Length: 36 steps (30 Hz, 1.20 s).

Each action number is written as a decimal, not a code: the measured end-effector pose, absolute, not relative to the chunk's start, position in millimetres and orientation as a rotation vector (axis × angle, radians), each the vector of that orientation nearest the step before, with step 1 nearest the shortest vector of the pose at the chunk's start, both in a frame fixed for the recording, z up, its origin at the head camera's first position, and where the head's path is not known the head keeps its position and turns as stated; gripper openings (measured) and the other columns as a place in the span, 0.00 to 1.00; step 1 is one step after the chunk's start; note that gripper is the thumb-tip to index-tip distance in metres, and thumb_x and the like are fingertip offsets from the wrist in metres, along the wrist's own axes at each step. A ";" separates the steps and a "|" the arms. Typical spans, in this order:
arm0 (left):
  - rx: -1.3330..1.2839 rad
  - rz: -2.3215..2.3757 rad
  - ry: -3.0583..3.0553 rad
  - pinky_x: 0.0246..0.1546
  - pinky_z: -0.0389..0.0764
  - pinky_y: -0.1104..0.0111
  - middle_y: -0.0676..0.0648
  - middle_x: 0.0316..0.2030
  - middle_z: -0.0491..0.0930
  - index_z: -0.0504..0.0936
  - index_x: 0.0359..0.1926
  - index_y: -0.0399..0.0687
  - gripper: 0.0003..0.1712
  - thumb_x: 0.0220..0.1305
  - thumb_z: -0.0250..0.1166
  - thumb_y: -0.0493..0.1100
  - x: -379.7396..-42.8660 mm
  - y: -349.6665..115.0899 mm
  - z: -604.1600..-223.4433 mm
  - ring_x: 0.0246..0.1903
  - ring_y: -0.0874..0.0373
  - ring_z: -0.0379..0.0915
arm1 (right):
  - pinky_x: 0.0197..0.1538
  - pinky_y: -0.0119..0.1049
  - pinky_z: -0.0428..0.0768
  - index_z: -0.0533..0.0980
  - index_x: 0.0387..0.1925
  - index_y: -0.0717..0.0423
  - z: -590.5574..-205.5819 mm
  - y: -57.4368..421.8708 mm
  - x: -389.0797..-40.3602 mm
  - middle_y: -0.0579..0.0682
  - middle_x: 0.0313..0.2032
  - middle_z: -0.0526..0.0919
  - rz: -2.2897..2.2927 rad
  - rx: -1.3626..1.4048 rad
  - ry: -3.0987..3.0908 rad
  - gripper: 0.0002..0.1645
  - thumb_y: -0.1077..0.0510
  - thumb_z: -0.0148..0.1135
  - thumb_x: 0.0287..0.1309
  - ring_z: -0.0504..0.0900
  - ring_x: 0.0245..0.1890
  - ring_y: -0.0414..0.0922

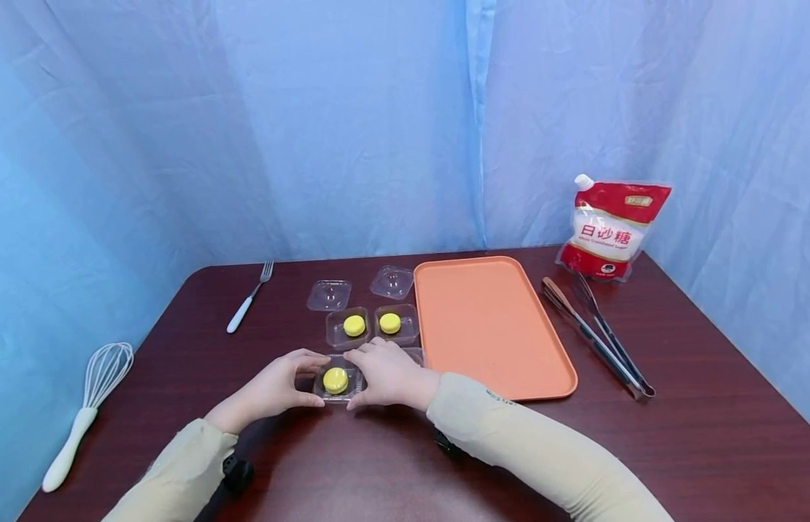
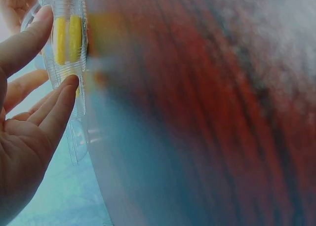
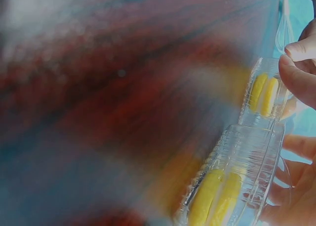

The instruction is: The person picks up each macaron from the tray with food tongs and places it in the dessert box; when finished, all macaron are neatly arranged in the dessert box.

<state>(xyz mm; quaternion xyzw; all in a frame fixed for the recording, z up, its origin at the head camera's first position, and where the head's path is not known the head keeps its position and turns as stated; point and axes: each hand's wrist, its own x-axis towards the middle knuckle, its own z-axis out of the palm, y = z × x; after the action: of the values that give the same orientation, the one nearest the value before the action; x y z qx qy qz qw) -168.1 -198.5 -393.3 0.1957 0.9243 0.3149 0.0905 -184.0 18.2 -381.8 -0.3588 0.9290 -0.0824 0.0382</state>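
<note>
A small clear plastic box (image 1: 357, 388) with a yellow macaron (image 1: 336, 380) inside sits near the front of the table, between both hands. My left hand (image 1: 280, 384) grips its left side, thumb at the near corner and fingers at the far one. On the opposite side, my right hand (image 1: 391, 373) holds the box the same way. I cannot tell whether a lid is seated on it. Beyond the hands stand two uncovered boxes, each with a macaron (image 1: 354, 325). Another box (image 1: 415, 354) is mostly hidden by the right hand; its macaron (image 3: 217, 201) shows in the right wrist view.
Two clear lids (image 1: 329, 295) lie at the back. An orange tray (image 1: 489, 326) is right of the boxes, with tongs (image 1: 600, 337) and a sugar pouch (image 1: 610, 230) beyond. A fork (image 1: 251, 297) and a whisk (image 1: 88, 413) lie to the left.
</note>
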 end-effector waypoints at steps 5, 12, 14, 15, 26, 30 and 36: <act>0.582 0.919 2.751 0.50 0.78 0.55 0.40 0.54 0.75 0.74 0.58 0.40 0.37 0.47 0.76 0.45 -167.9 -198.5 -392.8 0.52 0.45 0.75 | 0.60 0.41 0.71 0.71 0.61 0.52 -382.8 18.2 -183.7 0.49 0.56 0.78 -0.249 -1.100 2.860 0.46 0.33 0.70 0.43 0.74 0.55 0.46; 0.604 0.858 2.768 0.51 0.78 0.54 0.40 0.54 0.74 0.75 0.59 0.40 0.37 0.47 0.76 0.46 -167.3 -197.6 -389.5 0.52 0.46 0.75 | 0.59 0.41 0.71 0.71 0.61 0.52 -381.9 18.2 -184.1 0.49 0.55 0.78 -0.215 -1.119 2.878 0.47 0.32 0.69 0.43 0.74 0.54 0.46; 0.613 0.835 2.780 0.51 0.78 0.54 0.41 0.54 0.75 0.75 0.59 0.40 0.37 0.46 0.76 0.46 -167.2 -197.7 -388.6 0.52 0.47 0.75 | 0.59 0.41 0.72 0.71 0.61 0.52 -381.6 18.1 -184.2 0.49 0.55 0.78 -0.211 -1.125 2.880 0.47 0.32 0.69 0.43 0.74 0.54 0.46; 0.632 0.817 2.787 0.51 0.78 0.54 0.40 0.54 0.75 0.75 0.59 0.40 0.37 0.47 0.76 0.47 -167.4 -197.9 -388.4 0.51 0.47 0.75 | 0.59 0.41 0.72 0.71 0.61 0.52 -381.6 18.0 -184.2 0.49 0.55 0.78 -0.211 -1.125 2.880 0.47 0.32 0.69 0.43 0.74 0.54 0.46; 0.678 0.765 2.816 0.52 0.77 0.54 0.42 0.53 0.77 0.76 0.58 0.41 0.37 0.46 0.76 0.48 -169.8 -200.7 -385.1 0.51 0.48 0.75 | 0.59 0.41 0.71 0.71 0.61 0.51 -382.7 18.2 -185.1 0.49 0.56 0.78 -0.213 -1.108 2.882 0.46 0.32 0.69 0.43 0.74 0.54 0.46; 0.662 0.782 2.837 0.50 0.79 0.56 0.42 0.52 0.77 0.76 0.57 0.42 0.35 0.47 0.75 0.48 -171.0 -203.0 -382.7 0.50 0.48 0.76 | 0.59 0.41 0.71 0.71 0.61 0.51 -382.4 18.3 -185.0 0.49 0.56 0.78 -0.214 -1.111 2.882 0.46 0.32 0.69 0.43 0.74 0.54 0.46; 0.673 0.795 2.878 0.47 0.80 0.57 0.39 0.52 0.76 0.76 0.57 0.40 0.32 0.52 0.72 0.46 -175.1 -204.7 -378.7 0.49 0.46 0.76 | 0.59 0.41 0.71 0.72 0.61 0.51 -382.3 18.0 -184.4 0.49 0.56 0.78 -0.202 -1.109 2.889 0.46 0.32 0.69 0.42 0.74 0.54 0.46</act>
<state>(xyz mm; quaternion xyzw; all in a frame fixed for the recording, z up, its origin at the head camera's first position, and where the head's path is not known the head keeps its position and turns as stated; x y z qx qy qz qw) -175.1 -204.7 -378.7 0.2198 0.9395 0.2594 0.0407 -184.4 18.0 -382.3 -0.3576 0.9314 -0.0652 0.0203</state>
